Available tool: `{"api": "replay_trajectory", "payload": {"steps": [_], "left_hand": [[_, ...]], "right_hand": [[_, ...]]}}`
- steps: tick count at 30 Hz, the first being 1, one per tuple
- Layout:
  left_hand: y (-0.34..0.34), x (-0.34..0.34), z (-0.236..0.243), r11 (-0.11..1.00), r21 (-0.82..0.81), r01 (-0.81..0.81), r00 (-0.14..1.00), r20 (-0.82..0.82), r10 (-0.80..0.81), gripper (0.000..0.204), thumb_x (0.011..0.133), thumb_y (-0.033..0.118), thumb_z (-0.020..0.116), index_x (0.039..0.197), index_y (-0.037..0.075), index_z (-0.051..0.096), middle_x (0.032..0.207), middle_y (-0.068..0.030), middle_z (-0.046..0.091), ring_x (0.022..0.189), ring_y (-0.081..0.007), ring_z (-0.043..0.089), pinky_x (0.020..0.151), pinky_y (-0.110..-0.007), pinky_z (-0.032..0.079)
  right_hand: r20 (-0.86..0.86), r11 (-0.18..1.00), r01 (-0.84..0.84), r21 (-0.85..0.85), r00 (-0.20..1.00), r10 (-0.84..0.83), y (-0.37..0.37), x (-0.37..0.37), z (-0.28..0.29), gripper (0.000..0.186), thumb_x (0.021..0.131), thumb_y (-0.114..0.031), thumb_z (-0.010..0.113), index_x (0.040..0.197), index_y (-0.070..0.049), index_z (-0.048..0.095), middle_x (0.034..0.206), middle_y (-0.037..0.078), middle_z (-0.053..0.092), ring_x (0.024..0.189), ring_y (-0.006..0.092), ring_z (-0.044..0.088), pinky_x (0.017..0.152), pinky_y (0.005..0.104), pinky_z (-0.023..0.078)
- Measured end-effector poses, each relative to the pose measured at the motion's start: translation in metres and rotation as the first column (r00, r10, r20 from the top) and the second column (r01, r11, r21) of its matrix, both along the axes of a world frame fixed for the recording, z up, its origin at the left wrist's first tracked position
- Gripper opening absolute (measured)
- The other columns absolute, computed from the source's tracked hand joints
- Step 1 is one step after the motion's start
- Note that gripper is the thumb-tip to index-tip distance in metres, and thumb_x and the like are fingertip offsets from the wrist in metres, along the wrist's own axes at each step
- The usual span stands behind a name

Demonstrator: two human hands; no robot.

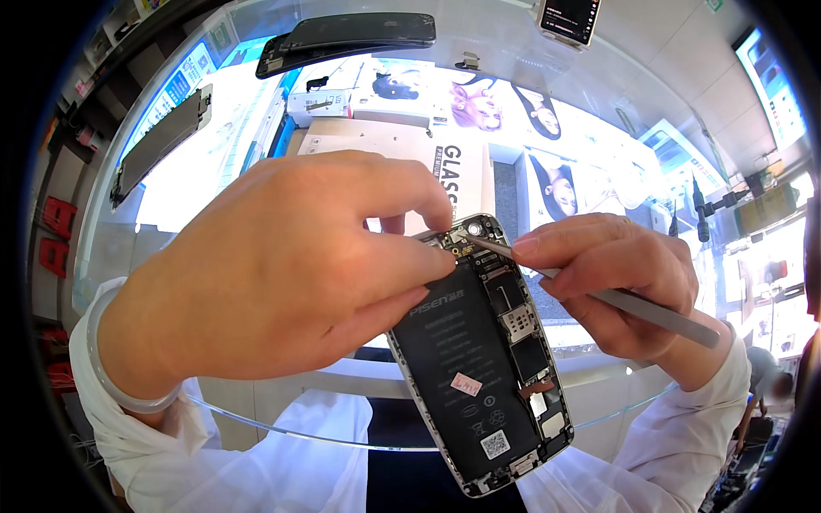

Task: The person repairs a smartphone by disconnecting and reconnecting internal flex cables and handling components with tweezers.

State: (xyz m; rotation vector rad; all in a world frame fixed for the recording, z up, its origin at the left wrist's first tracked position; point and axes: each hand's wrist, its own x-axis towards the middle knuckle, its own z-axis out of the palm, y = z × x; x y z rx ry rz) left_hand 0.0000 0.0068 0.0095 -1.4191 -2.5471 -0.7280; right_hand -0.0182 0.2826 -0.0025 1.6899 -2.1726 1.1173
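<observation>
An opened smartphone [457,376], its black battery and circuit board exposed, is held tilted over the glass counter. My left hand [282,265] grips the phone's upper left, fingers curled around its top edge and partly covering it. My right hand [620,278] holds steel tweezers [663,318], their tips on the small parts at the phone's top, beside the camera. A white bracelet circles my left wrist.
A glass counter [235,409] holds illuminated boxes, one large and white [351,145]. A detached screen [158,145] lies left; stacked dark phone parts [359,34] and a lit phone [567,19] are at the back. Screwdrivers [703,205] stand right. A person [761,385] is at far right.
</observation>
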Motion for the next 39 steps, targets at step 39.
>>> {"api": "replay_trajectory", "payload": {"steps": [39], "left_hand": [[0.0027, 0.0007, 0.0071, 0.999, -0.046, -0.021, 0.999, 0.041, 0.023, 0.028, 0.069, -0.001, 0.077, 0.096, 0.001, 0.076, 0.108, -0.0147, 0.069, 0.085, -0.0262, 0.069, 0.071, -0.033, 0.059]], "right_hand": [[-0.002, 0.997, 0.07, -0.044, 0.998, -0.07, 0.0002, 0.0009, 0.0025, 0.023, 0.075, 0.008, 0.075, 0.094, -0.001, 0.066, 0.1, 0.021, 0.074, 0.081, 0.0264, 0.075, 0.066, 0.03, 0.062]]}}
